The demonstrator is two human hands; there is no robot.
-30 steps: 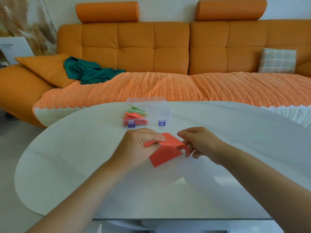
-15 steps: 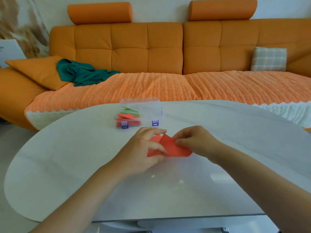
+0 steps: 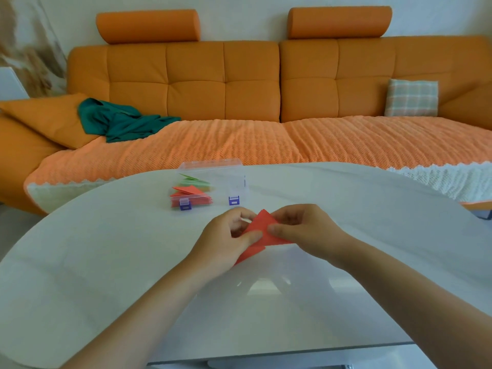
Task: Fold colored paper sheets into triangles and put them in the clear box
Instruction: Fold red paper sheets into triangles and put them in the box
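So, both hands are up close together over the white worktop (image 3: 106,262), working on 1 red paper sheet (image 3: 262,226) that's partly folded, with a pointed corner sticking up between them. The left hand (image 3: 226,242) has its thumb and fingers curled onto the sheet's left side, so that grip is pinching the paper. The right hand (image 3: 306,230) does the same on the right side, thumb on top, grip closed on the same sheet. The lower part of the paper peeks out under the left hand, and I can't tell whether it touches the worktop. Further back and a bit to the left sits the clear box (image 3: 241,182), apart from the hands, with 2 purple latches (image 3: 233,200) on its front. Inside are red folded pieces (image 3: 186,190) and a green one (image 3: 194,179). Behind it all is an orange sofa (image 3: 239,83) with a teal cloth (image 3: 119,121) and a plaid cushion (image 3: 411,98).
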